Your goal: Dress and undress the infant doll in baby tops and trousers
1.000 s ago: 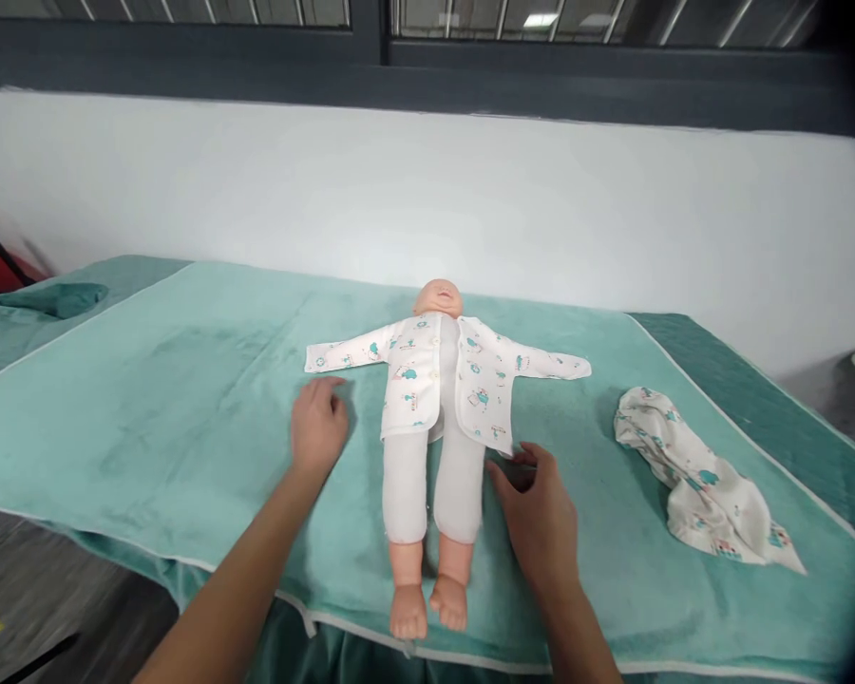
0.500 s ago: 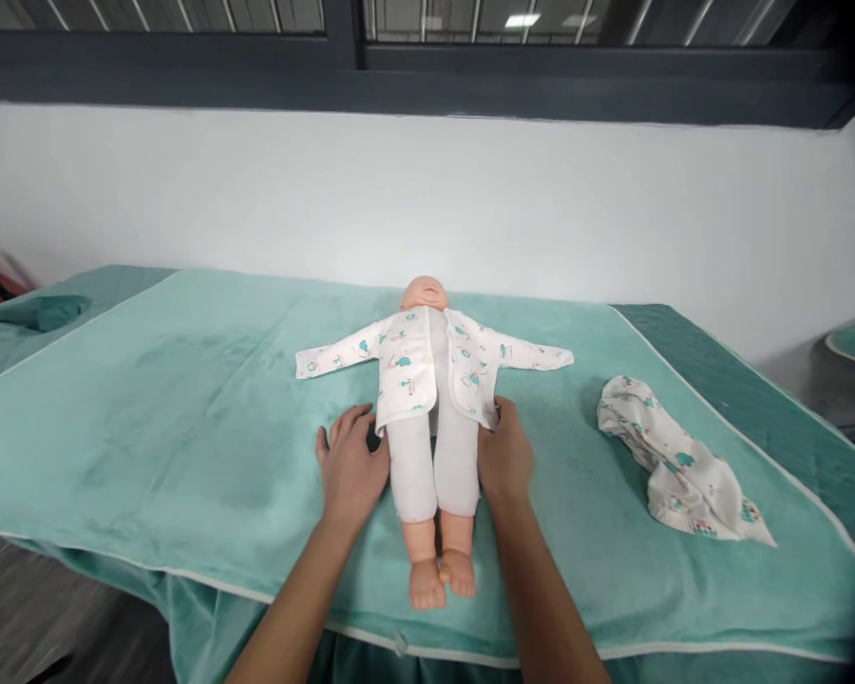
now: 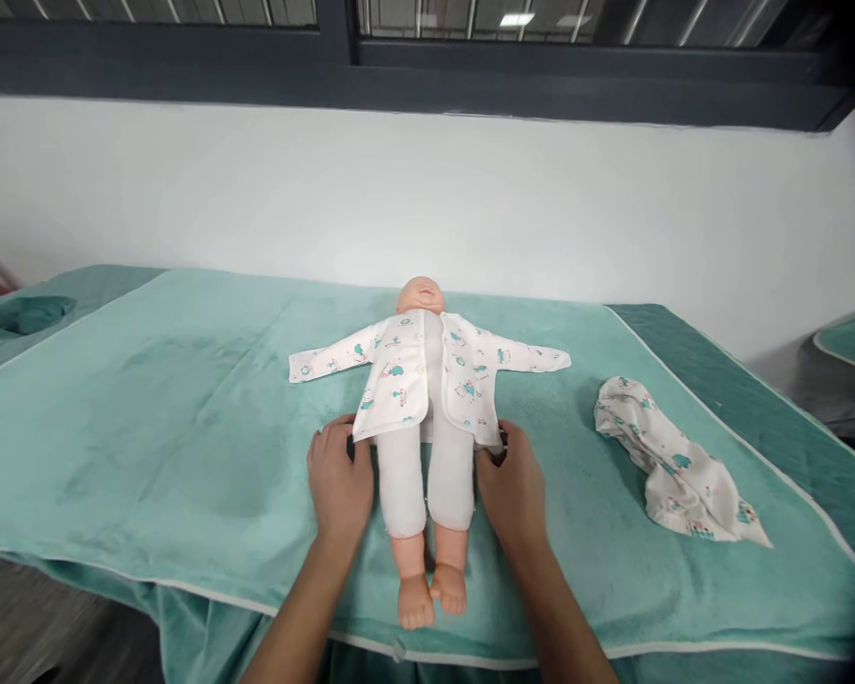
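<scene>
A baby doll (image 3: 450, 475) lies on its back with its head away from me and its feet toward me. It wears an open white baby jacket (image 3: 397, 380) with green and coloured prints, both sleeves stretched out sideways. My left hand (image 3: 338, 480) is closed on the left lower corner of the jacket, beside the doll's thigh. At the opposite corner of the hem, my right hand (image 3: 514, 480) pinches the cloth, with its fingertips partly hidden. The white cloth legs and bare plastic feet show below the hem.
A crumpled printed baby garment (image 3: 676, 465) lies to the right of the doll. Green plush covers (image 3: 185, 408) with pale piping spread under everything and hang over the near edge. Behind stand a white wall (image 3: 427, 199) and a dark window frame (image 3: 256, 66).
Both hands have come slightly toward me, drawing the jacket's hem lower over the doll's legs. The left front now spreads wider. The doll's feet have shifted a little toward me.
</scene>
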`<state>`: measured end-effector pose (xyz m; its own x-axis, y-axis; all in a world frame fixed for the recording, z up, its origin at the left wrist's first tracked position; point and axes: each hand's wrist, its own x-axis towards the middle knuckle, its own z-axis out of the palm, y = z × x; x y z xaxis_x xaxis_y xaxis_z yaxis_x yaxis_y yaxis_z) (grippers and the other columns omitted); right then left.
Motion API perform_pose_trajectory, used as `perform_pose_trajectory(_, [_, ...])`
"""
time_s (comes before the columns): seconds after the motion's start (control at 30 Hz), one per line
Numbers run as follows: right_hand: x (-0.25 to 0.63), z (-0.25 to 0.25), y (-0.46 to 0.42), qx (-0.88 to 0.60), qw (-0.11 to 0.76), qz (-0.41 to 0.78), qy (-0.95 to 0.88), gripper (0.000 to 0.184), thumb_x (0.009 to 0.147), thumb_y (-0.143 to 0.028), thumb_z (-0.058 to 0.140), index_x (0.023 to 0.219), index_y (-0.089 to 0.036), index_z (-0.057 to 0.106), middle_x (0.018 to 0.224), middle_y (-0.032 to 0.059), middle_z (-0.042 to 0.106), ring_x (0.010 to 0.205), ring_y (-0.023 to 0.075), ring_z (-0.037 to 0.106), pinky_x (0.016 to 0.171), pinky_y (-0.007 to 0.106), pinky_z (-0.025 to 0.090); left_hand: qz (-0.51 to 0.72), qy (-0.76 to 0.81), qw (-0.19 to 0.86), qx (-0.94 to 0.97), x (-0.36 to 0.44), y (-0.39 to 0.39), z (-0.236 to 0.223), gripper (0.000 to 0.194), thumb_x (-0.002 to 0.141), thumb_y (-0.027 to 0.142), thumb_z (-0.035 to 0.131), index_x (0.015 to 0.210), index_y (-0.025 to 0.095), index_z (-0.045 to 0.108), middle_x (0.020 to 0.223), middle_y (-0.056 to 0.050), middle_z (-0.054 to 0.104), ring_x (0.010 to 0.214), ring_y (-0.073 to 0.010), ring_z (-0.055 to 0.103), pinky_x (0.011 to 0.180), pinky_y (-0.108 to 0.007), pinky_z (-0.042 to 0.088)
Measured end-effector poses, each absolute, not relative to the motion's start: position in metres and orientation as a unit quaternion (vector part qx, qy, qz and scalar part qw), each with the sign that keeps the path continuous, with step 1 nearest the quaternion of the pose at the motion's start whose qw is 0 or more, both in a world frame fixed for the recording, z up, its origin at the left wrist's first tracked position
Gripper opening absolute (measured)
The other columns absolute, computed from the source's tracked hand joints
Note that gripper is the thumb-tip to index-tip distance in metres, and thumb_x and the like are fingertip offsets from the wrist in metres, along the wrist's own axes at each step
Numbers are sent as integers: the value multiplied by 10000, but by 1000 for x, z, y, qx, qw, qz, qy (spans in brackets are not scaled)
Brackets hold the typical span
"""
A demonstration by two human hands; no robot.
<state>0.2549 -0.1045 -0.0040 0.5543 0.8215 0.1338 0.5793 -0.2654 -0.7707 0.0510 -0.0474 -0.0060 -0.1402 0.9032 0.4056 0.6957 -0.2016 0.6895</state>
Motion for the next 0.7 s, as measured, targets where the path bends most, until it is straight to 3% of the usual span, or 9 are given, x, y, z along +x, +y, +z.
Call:
perform_pose_trajectory(0.17, [259, 1, -100, -791, 407, 143, -434, 480, 902, -417, 495, 1312, -167, 508, 1172, 128, 669, 986, 275, 645, 758, 339, 463, 413, 635, 91, 646, 53, -46, -11, 167, 926, 244, 446, 1003, 224, 593, 1131, -87, 668, 1101, -273, 584, 975, -448, 444])
perform_pose_trajectory(0.3, [269, 5, -94, -810, 343, 147, -453, 385, 916, -311, 476, 1276, -194, 543, 1074, 93, 698, 909, 261, 661, 696, 319, 432, 393, 645, 83, 650, 52, -46, -11, 222, 896, 189, 449, 1071, 223, 581, 1119, -83, 665, 1096, -287, 579, 975, -462, 442])
perform_pose_trajectory(0.43, [272, 2, -98, -820, 296, 103, -480, 371, 891, -248, 472, 1249, -205, 561, 1192, 108, 626, 908, 258, 637, 685, 337, 438, 394, 637, 79, 658, 52, -47, -12, 283, 891, 184, 463, 1149, 227, 571, 1134, -67, 668, 1111, -287, 580, 1014, -473, 422])
perform_pose_trajectory(0.57, [275, 9, -104, -718, 435, 107, -533, 500, 831, -190, 486, 1331, -200, 484, 1348, 130, 470, 1081, 234, 580, 850, 368, 500, 395, 629, 69, 666, 53, -48, -13, 308, 912, 239, 480, 1211, 242, 554, 1211, -72, 650, 1145, -289, 571, 1037, -473, 397])
perform_pose_trajectory(0.7, [277, 43, -88, -589, 498, 136, -622, 438, 896, -292, 530, 1330, -250, 489, 1375, 89, 477, 1266, 231, 482, 1038, 403, 432, 385, 624, 73, 676, 54, -49, -13, 283, 928, 272, 489, 1202, 246, 555, 1217, -67, 651, 1136, -271, 579, 1043, -455, 380])
